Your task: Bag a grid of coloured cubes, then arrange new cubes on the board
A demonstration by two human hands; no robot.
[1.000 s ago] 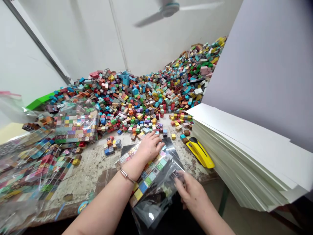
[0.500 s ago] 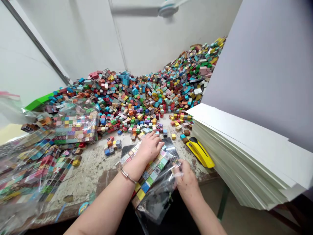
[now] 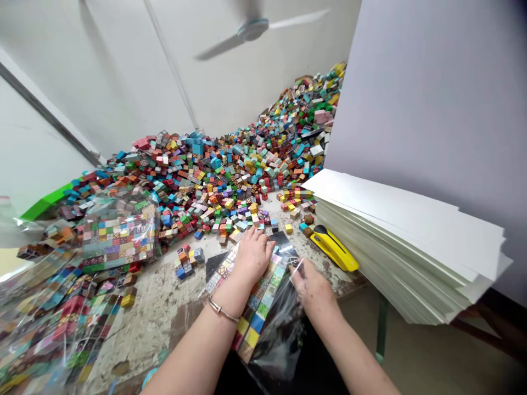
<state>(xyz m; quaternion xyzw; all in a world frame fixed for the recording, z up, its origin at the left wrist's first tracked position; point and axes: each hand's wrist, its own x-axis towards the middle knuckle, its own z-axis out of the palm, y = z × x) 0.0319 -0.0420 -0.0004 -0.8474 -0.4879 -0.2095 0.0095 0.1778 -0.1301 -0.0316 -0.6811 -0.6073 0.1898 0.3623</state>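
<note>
My left hand (image 3: 250,257) lies flat, fingers together, on a flat slab of small coloured cubes (image 3: 258,304) that sits partly inside a clear plastic bag (image 3: 280,334) at the table's front edge. My right hand (image 3: 313,289) is closed on the bag's open edge, pinching the film beside the slab's right side. A black sheet (image 3: 288,241) lies under the slab. Just beyond my left fingers starts a huge heap of loose coloured cubes (image 3: 230,170).
A yellow utility knife (image 3: 332,248) lies right of the slab. A thick stack of white cardboard sheets (image 3: 403,241) fills the right. Bagged cube slabs (image 3: 115,233) pile up at left. A small cluster of cubes (image 3: 187,259) sits on the worn tabletop (image 3: 156,296).
My right hand has moved up along the bag from its lower end to the slab's right side, drawing the film further over the cubes. The camera view shifted right.
</note>
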